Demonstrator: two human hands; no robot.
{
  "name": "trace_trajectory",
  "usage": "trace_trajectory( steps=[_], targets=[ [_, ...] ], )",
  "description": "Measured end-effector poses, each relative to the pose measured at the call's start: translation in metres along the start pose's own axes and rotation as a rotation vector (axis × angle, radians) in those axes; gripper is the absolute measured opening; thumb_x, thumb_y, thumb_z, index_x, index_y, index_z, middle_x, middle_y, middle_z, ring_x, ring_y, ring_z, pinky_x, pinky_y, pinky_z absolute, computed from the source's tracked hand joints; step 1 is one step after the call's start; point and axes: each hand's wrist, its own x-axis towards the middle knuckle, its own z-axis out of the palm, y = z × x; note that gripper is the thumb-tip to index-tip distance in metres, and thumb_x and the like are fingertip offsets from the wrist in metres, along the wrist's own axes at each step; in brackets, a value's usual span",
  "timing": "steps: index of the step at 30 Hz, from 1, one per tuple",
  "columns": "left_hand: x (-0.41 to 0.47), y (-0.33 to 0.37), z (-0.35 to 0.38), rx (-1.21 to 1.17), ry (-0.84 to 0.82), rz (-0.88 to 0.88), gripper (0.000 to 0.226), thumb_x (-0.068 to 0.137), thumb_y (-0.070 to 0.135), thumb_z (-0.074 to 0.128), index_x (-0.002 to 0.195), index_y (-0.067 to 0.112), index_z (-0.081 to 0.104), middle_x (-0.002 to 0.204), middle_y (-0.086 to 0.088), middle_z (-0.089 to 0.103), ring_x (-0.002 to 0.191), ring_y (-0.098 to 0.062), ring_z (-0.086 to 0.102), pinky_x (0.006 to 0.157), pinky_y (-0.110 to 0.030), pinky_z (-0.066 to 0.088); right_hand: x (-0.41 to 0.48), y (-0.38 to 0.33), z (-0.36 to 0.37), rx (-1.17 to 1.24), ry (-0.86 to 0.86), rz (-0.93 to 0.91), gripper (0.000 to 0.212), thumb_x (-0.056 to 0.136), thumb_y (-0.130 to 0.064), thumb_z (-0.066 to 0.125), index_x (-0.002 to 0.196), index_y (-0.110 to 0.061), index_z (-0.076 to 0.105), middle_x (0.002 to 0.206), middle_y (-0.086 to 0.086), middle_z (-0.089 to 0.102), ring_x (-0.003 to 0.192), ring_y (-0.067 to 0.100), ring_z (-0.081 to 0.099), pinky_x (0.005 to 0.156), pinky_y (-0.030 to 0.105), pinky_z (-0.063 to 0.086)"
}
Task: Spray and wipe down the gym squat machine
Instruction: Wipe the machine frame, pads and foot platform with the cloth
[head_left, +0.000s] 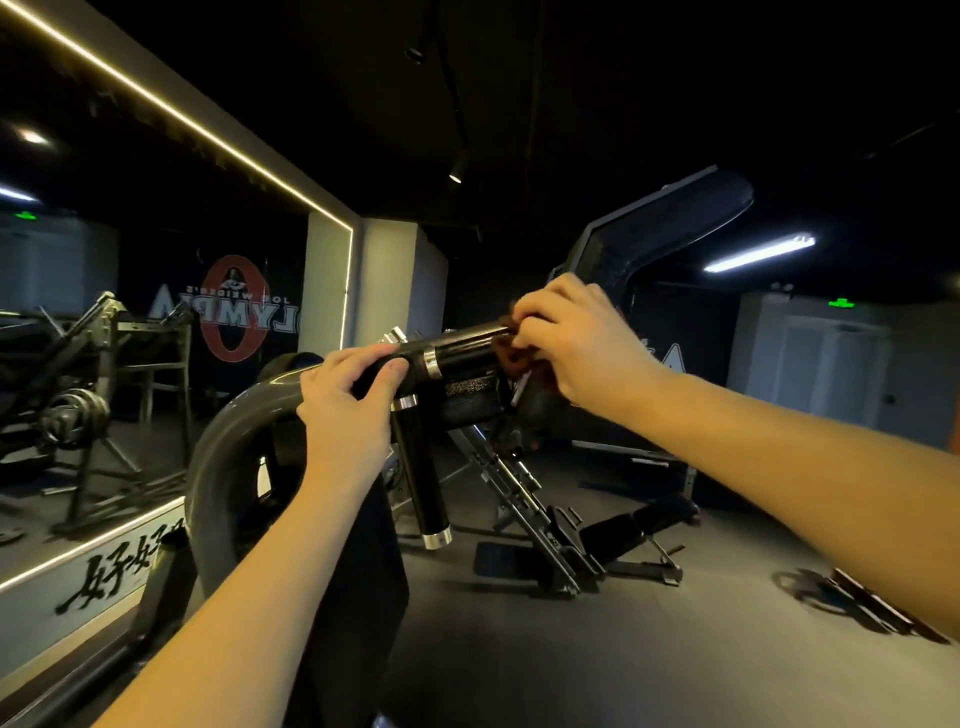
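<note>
**Q:** Fig. 1 — what are the two hands doing?

**A:** My right hand (576, 343) is curled round a brown cloth (511, 356) and pinches it against the far end of the horizontal grip (465, 353). My left hand (345, 405) is clamped on the same black bar nearer to me. Its fingers lie over the top, and the thumb rests along the bar just beside a chrome collar.

**Q:** And where does the squat machine stand?

**A:** The squat machine (478, 400) is directly in front of me, mid-frame. A second grip (421, 483), chrome-capped at its lower end, slants down from the junction under my left hand. A curved grey tube (218, 441) arches away to the left of that hand. An angled black pad (670, 234) rises behind my right hand. Farther out there is a wall mirror (104, 338) on the left and a low bench (639, 530) on the floor — well apart from the grips.
</note>
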Motion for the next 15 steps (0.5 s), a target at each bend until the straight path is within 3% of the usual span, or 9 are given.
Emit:
trace_trajectory(
  steps=[3,5,7,11,15],
  targets=[
    [-0.001,0.001,0.002,-0.006,0.006,-0.006,0.017,0.097,0.036,0.067,0.109,0.047,0.068,0.111,0.019,0.063,0.122,-0.018,0.046,0.11,-0.058,0.034,-0.017,0.011,-0.003,0.169,0.093,0.223,0.022,0.092,-0.011,0.07,0.114,-0.014,0.072,0.125,0.003,0.064,0.12,0.025,0.051,0.102,0.044,0.047],
    [-0.001,0.0,0.004,-0.036,0.015,-0.015,0.016,0.096,0.037,0.067,0.109,0.048,0.068,0.111,0.019,0.063,0.122,-0.019,0.047,0.11,-0.059,0.035,-0.021,-0.001,-0.001,0.395,0.186,0.493,0.021,0.096,-0.014,0.067,0.117,-0.017,0.07,0.124,-0.005,0.063,0.12,0.013,0.052,0.106,0.025,0.041],
    [-0.003,0.001,0.006,-0.064,0.021,-0.025,0.016,0.096,0.037,0.067,0.108,0.049,0.068,0.111,0.019,0.062,0.123,-0.019,0.048,0.11,-0.058,0.036,-0.018,-0.022,0.006,0.62,0.335,0.791,0.024,0.097,-0.016,0.067,0.121,-0.022,0.068,0.119,-0.012,0.063,0.112,0.002,0.056,0.1,0.016,0.042],
    [-0.002,0.002,0.006,-0.064,0.006,-0.036,0.016,0.096,0.039,0.067,0.104,0.053,0.067,0.111,0.019,0.063,0.124,-0.02,0.05,0.11,-0.057,0.038,-0.002,-0.071,0.029,0.981,0.711,1.236,0.02,0.097,-0.017,0.069,0.116,-0.023,0.066,0.111,-0.011,0.067,0.107,0.003,0.064,0.1,0.027,0.053],
    [0.005,-0.002,-0.001,-0.056,-0.056,-0.029,0.014,0.092,0.048,0.067,0.1,0.059,0.068,0.108,0.02,0.063,0.12,-0.021,0.055,0.108,-0.055,0.042,0.019,-0.094,0.038,1.185,1.025,1.429,0.019,0.096,-0.014,0.069,0.11,-0.025,0.063,0.112,-0.009,0.069,0.109,0.007,0.066,0.098,0.027,0.054]
  ],
)
